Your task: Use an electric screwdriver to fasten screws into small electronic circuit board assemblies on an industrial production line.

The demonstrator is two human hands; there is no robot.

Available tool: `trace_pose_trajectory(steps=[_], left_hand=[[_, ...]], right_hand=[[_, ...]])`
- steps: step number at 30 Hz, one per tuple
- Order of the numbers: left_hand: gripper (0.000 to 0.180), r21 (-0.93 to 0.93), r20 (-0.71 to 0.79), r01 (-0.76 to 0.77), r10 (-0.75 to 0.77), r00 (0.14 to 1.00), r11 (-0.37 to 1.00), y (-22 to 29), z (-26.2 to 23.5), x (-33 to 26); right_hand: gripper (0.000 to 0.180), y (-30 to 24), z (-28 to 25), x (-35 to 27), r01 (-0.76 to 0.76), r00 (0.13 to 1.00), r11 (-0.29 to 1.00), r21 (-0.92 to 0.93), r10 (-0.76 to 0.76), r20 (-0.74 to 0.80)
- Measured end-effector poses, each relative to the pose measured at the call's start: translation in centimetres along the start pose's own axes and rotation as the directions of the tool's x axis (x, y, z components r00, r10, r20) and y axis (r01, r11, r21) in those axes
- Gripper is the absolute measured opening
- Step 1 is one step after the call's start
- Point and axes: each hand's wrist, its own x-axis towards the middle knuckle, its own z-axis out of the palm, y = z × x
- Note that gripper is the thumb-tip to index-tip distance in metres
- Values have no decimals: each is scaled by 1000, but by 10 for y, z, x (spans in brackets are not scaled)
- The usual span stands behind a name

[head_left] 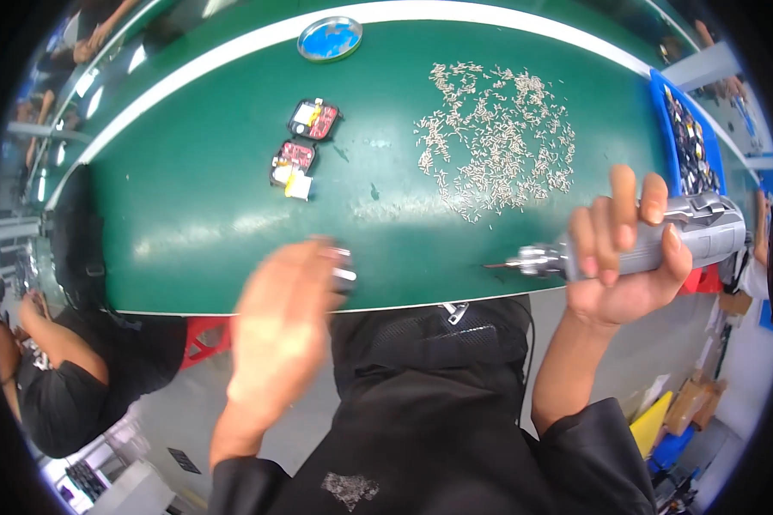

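Observation:
My right hand [624, 257] grips a silver electric screwdriver [661, 240] held sideways, its bit pointing left over the near edge of the green bench [197, 215]. My left hand [283, 330] is blurred at the bench's near edge, its fingers closed on a small dark part [342, 273] with shiny metal on it. Beyond the hands lie two small black cases with red circuit boards and yellow pieces, one case [314, 118] behind the other case [294, 165]. A wide scatter of small silver screws [498, 137] covers the bench to the right.
A round blue metal dish [329, 39] sits at the far edge. A blue tray [687, 142] of dark parts stands at the right end. Another person [60, 369] in black sits at the left. Cardboard and yellow items lie on the floor at lower right.

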Motion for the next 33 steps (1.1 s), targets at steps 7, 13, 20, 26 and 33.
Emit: trace_pose_trajectory(steps=[7,13,20,26,33], left_hand=[[49,149,-285,157,-110,952,976,-26,-8,34],[20,-48,-254,-136,120,960,990,-10,27,121],[19,73,-103,-234,241,965,969,-13,36,138],[13,291,-12,-343,362,932,893,-6,31,144],[8,-47,-208,-151,138,968,987,1,25,112]], right_hand=[[17,-5,-28,-43,26,911,999,22,-15,-412],[14,-3,-26,-44,37,900,994,105,13,-436],[16,-8,-35,-48,44,940,985,165,15,-340],[16,-6,-38,-50,40,946,981,192,24,-322],[14,-8,-31,-52,37,937,990,138,13,-349]])
